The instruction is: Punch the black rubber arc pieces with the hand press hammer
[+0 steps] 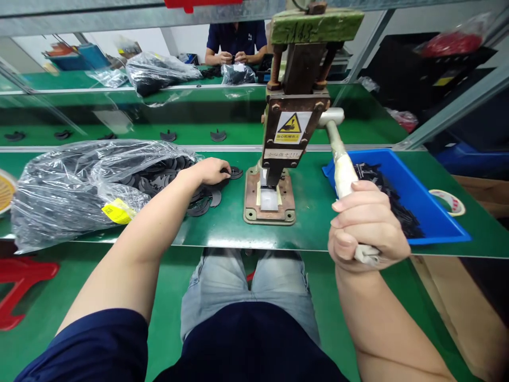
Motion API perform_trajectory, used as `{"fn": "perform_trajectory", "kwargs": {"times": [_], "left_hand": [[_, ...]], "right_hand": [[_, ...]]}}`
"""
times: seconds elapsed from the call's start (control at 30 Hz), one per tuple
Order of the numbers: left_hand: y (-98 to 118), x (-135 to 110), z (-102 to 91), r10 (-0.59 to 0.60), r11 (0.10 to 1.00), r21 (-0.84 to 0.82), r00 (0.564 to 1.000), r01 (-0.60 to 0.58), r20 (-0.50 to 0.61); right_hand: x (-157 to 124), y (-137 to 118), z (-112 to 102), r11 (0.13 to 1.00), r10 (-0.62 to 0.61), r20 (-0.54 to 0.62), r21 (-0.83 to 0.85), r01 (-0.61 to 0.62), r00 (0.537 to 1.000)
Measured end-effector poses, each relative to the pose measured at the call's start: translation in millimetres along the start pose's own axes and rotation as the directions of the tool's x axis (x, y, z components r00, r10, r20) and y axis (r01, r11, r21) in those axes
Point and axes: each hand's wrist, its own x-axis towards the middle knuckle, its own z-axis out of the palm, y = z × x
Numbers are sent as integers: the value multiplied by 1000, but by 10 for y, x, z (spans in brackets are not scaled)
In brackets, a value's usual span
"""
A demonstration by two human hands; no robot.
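Note:
My right hand (368, 228) is wrapped round the wrapped lever handle (342, 164) of a hand press (296, 101), which stands upright on its bolted base. A pale block (269, 200) sits on that base under the ram. My left hand (212, 171) reaches to the right edge of a heap of black crescent-shaped pieces (159, 180), which spill from a clear plastic bag (75, 185). Its fingers are curled together on one dark piece, partly hidden beneath them. Another crescent-shaped piece (236, 172) lies by the fingertips.
A blue tray (441, 225) with many dark narrow parts stands right of the press, beside a tape roll (447, 202). Several black pieces (218, 136) lie spaced along the green strip behind. Across the bench, a person (237, 45) handles a small dark part near plastic bags (159, 71).

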Motion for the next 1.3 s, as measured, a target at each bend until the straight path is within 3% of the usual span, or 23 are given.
{"fn": "perform_trajectory", "kwargs": {"times": [0.1, 0.23, 0.37, 0.47, 0.63, 0.77, 0.83, 0.93, 1.0, 1.07, 1.17, 1.3], "left_hand": [[122, -211, -19, 55, 985, -161, 996, -65, -67], [290, -519, 127, 65, 943, -315, 989, -105, -133], [355, -689, 307, 195, 976, -78, 975, -204, -110], [373, -739, 331, 291, 956, 79, 947, -282, -134], [453, -856, 244, 181, 983, 84, 952, -165, -245], [564, -931, 266, 122, 960, -205, 946, -189, -301], [640, -898, 336, 57, 877, -441, 953, -189, -297], [788, -749, 483, -86, 628, -757, 951, -180, -298], [900, -620, 560, -175, 455, -873, 944, -175, -280], [1004, -501, 590, -216, 339, -931, 952, -137, -219], [1112, -362, 560, -211, 291, -956, 972, -41, -106], [1163, -214, 510, -207, 311, -948, 978, 70, 4]], "right_hand": [[13, -35, -8, 1000, 22, 18, 0, -22, 1000], [28, -68, -14, 999, 39, 28, 5, -39, 999], [37, -66, -29, 999, 46, 41, -5, -45, 998], [38, -59, -44, 999, 49, 58, 2, -49, 997], [32, -59, -30, 999, 42, 45, -14, -41, 998], [33, -63, -8, 1000, 30, 31, 3, -30, 999], [32, -66, -8, 999, 34, 29, 6, -34, 999], [30, -71, -18, 999, 39, 37, 6, -39, 999], [28, -73, -24, 999, 34, 45, 0, -34, 998], [28, -74, -24, 999, 39, 50, -8, -39, 998], [30, -75, -12, 999, 41, 41, -4, -41, 998], [26, -69, 6, 999, 36, 23, 1, -36, 999]]}}
